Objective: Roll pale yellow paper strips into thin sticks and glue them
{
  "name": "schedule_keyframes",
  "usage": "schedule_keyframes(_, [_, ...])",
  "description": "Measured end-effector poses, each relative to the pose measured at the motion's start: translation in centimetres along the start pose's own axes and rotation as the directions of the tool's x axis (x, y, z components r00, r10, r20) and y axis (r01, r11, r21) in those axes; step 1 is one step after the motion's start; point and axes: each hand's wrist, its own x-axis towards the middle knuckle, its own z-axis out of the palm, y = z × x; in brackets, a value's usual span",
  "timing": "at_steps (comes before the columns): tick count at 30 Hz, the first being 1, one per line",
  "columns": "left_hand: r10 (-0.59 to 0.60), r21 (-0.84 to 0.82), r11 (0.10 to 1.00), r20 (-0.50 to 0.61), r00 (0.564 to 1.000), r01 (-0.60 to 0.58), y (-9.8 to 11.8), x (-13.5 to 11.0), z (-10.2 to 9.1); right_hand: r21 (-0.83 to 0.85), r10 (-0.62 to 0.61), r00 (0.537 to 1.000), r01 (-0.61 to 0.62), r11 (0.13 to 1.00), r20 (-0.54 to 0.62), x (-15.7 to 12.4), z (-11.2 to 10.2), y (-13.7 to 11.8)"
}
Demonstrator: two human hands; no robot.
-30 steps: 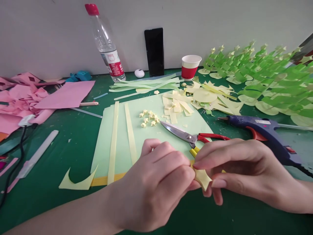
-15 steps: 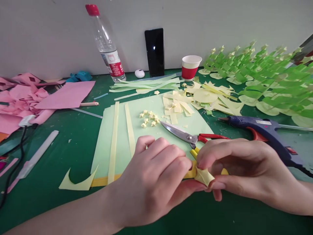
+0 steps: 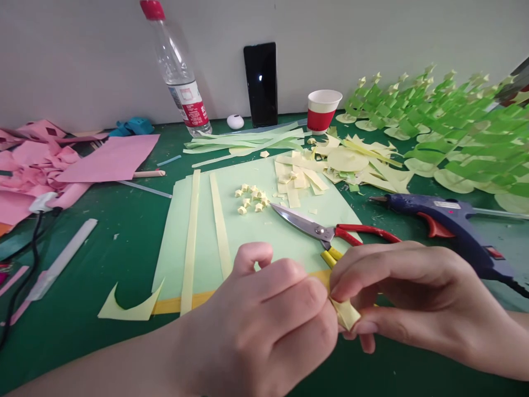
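Pinched between the fingertips of both your hands is a small folded yellow paper piece point(image 3: 347, 315), low in the near middle of the scene. Your left hand point(image 3: 268, 322) is curled into a loose fist with thumb and forefinger pressed on the piece's left end. Your right hand point(image 3: 417, 298) closes thumb and forefinger on its right end, so the two hands meet around it, just above the green table point(image 3: 124, 237).

Just beyond your knuckles lie red-handled scissors point(image 3: 326, 231), blades shut and pointing far-left, on a pale green sheet point(image 3: 252, 234). On that sheet, to the left, lie two long yellow strips point(image 3: 190, 237). Farther off is a small heap of tiny paper stars point(image 3: 250, 198).

To the right of the scissors rests a blue glue gun point(image 3: 446, 218). Far right stand rows of green paper trees point(image 3: 446, 121). Along the far wall are a paper cup point(image 3: 323, 110), a dark phone point(image 3: 260, 82) leaning upright and a plastic bottle point(image 3: 177, 71). Pink paper point(image 3: 107, 159) lies far left.
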Motion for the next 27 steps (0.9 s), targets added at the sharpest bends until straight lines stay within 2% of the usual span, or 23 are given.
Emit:
schedule_keyframes(2, [-0.015, -0.063, 0.998, -0.014, 1.000, 0.014, 0.1, 0.0, 0.0, -0.047, -0.004, 1.000, 0.004, 0.999, 0.007, 0.0, 0.0, 0.1])
schedule_keyframes(3, [-0.061, -0.153, 0.986, -0.014, 0.998, 0.058, 0.2, 0.1, -0.1, -0.089, -0.022, 1.000, 0.023, 0.996, 0.012, 0.0, 0.0, 0.0])
schedule_keyframes(4, [-0.133, -0.286, 0.950, -0.005, 0.991, 0.126, 0.3, 0.2, -0.1, -0.148, -0.049, 0.999, 0.052, 0.988, 0.022, 0.0, -0.1, -0.2])
schedule_keyframes(5, [-0.226, -0.439, 0.872, 0.033, 0.974, 0.217, 0.4, 0.3, -0.2, -0.217, -0.090, 0.995, 0.096, 0.971, 0.037, 0.0, -0.2, -0.4])
schedule_keyframes(6, [-0.324, -0.585, 0.743, 0.111, 0.939, 0.325, 0.4, 0.5, -0.4, -0.291, -0.144, 0.988, 0.154, 0.944, 0.058, 0.0, -0.2, -0.6])
schedule_keyframes(8, [-0.456, -0.769, 0.352, 0.357, 0.816, 0.533, 0.6, 0.8, -0.6, -0.437, -0.242, 0.964, 0.267, 0.859, 0.113, 0.1, -0.4, -1.1])
schedule_keyframes(10, [-0.445, -0.770, -0.063, 0.591, 0.673, 0.635, 0.7, 0.9, -0.6, -0.563, -0.307, 0.939, 0.340, 0.753, 0.157, 0.3, -0.7, -1.5])
schedule_keyframes(11, [-0.411, -0.734, -0.227, 0.668, 0.621, 0.640, 0.7, 1.0, -0.6, -0.615, -0.314, 0.932, 0.356, 0.703, 0.180, 0.3, -0.7, -1.6])
schedule_keyframes(12, [-0.382, -0.701, -0.346, 0.713, 0.589, 0.624, 0.8, 1.0, -0.6, -0.654, -0.319, 0.925, 0.372, 0.658, 0.206, 0.4, -0.8, -1.6])
schedule_keyframes(13, [-0.363, -0.675, -0.420, 0.738, 0.569, 0.606, 0.8, 0.9, -0.5, -0.685, -0.313, 0.921, 0.382, 0.621, 0.231, 0.5, -0.9, -1.6])
schedule_keyframes(14, [-0.357, -0.657, -0.456, 0.753, 0.552, 0.601, 0.8, 0.9, -0.4, -0.702, -0.303, 0.918, 0.391, 0.596, 0.254, 0.5, -0.9, -1.6])
schedule_keyframes(16, [-0.386, -0.639, -0.426, 0.768, 0.511, 0.640, 0.9, 0.7, -0.4, -0.710, -0.288, 0.917, 0.396, 0.582, 0.276, 0.5, -0.9, -1.4])
schedule_keyframes(17, [-0.418, -0.634, -0.359, 0.765, 0.489, 0.685, 0.9, 0.6, -0.4, -0.709, -0.286, 0.919, 0.392, 0.586, 0.272, 0.5, -0.9, -1.3])
schedule_keyframes(18, [-0.459, -0.634, -0.254, 0.743, 0.486, 0.730, 0.9, 0.5, -0.4, -0.708, -0.287, 0.922, 0.384, 0.592, 0.260, 0.4, -0.9, -1.1])
schedule_keyframes(19, [-0.500, -0.637, -0.118, 0.701, 0.509, 0.762, 0.9, 0.5, -0.4, -0.711, -0.287, 0.926, 0.374, 0.596, 0.246, 0.3, -0.8, -1.0])
schedule_keyframes(20, [-0.525, -0.639, 0.032, 0.643, 0.557, 0.769, 0.9, 0.5, -0.4, -0.714, -0.298, 0.925, 0.374, 0.592, 0.237, 0.2, -0.7, -0.9])
schedule_keyframes(22, [-0.517, -0.647, 0.312, 0.499, 0.696, 0.696, 1.0, 0.6, -0.3, -0.733, -0.304, 0.924, 0.370, 0.571, 0.230, 0.1, -0.6, -0.8])
schedule_keyframes(23, [-0.499, -0.646, 0.417, 0.425, 0.755, 0.640, 1.0, 0.7, -0.2, -0.742, -0.304, 0.924, 0.371, 0.558, 0.233, 0.0, -0.6, -0.7])
schedule_keyframes(24, [-0.492, -0.635, 0.494, 0.360, 0.793, 0.594, 1.0, 0.8, -0.2, -0.750, -0.304, 0.923, 0.373, 0.546, 0.237, 0.0, -0.6, -0.7])
schedule_keyframes(25, [-0.492, -0.616, 0.546, 0.314, 0.812, 0.568, 1.0, 0.9, -0.2, -0.759, -0.307, 0.922, 0.374, 0.534, 0.238, 0.0, -0.6, -0.7])
schedule_keyframes(27, [-0.489, -0.572, 0.617, 0.261, 0.833, 0.541, 0.9, 1.1, -0.3, -0.773, -0.320, 0.916, 0.380, 0.508, 0.240, 0.0, -0.7, -0.7])
